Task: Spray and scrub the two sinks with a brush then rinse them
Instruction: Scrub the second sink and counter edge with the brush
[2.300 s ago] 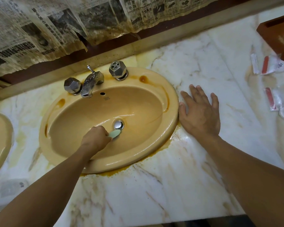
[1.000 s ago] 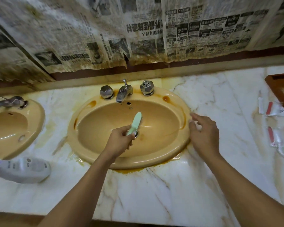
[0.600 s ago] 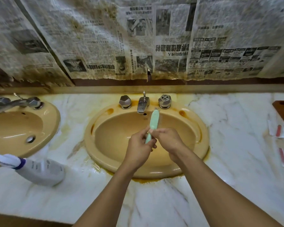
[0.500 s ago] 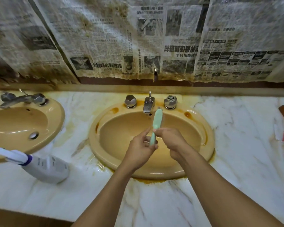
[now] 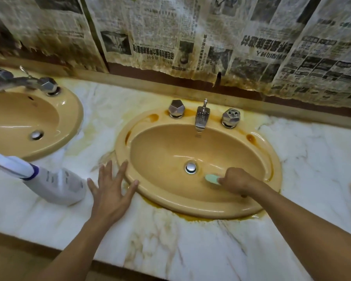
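Our right hand point(image 5: 235, 181) grips the green brush point(image 5: 211, 178) inside the sink point(image 5: 201, 209); our left hand point(image 5: 109, 192) lies splayed flat on the marble counter point(image 5: 170, 242)

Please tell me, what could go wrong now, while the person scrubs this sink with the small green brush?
Three possible risks. The left hand is spread flat where the counter meets the sink rim; if that glossy surface is wet, it could slip. The spray bottle sits right beside that hand, so a sideways move might knock it. The right hand grips the brush close to the drain, so hard strokes may hit it.
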The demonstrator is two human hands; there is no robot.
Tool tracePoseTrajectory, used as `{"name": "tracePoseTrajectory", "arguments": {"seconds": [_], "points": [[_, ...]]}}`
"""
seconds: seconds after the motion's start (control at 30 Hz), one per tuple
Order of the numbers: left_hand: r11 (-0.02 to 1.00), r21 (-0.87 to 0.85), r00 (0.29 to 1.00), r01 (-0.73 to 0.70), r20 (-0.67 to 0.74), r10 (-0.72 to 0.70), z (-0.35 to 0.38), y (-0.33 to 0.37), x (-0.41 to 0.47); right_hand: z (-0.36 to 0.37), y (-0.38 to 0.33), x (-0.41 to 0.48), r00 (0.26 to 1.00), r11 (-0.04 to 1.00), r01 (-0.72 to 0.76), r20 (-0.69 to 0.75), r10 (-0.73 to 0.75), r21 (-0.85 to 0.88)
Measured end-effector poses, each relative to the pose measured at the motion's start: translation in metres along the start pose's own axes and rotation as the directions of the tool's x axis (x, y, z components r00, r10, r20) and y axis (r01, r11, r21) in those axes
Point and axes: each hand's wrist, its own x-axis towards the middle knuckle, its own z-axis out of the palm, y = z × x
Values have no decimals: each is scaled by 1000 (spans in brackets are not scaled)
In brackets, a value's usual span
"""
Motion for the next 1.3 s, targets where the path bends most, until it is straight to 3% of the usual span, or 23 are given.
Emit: {"name": "tracePoseTrajectory", "arguments": {"seconds": [0.17,0.3,0.4,0.57,0.77,0.93,1.13,1.3], "points": [[994,112,999,1,-42,4,11,2,0,5,9,15,988,965,152,24,-150,-213],[990,138,999,-3,-51,10,12,1,1,18,5,38,977,949,214,54,-207,-233],[989,146,998,-2,-59,10,13,2,3,25,-2,59,972,951,228,-11,-235,-210],[988,152,998,4,-64,6,15,2,4,23,-13,78,971,974,206,-107,-215,-91],[986,167,997,6,-73,6,16,1,6,29,-6,79,970,960,238,93,-227,-145],[987,162,997,9,-82,4,16,1,6,21,-24,88,980,974,174,-65,-185,-147],[989,147,995,10,-98,5,17,1,6,23,-37,80,992,965,128,48,-120,-227],[989,147,994,4,-107,11,17,0,5,28,-48,79,990,965,97,-73,-118,-243]]}}
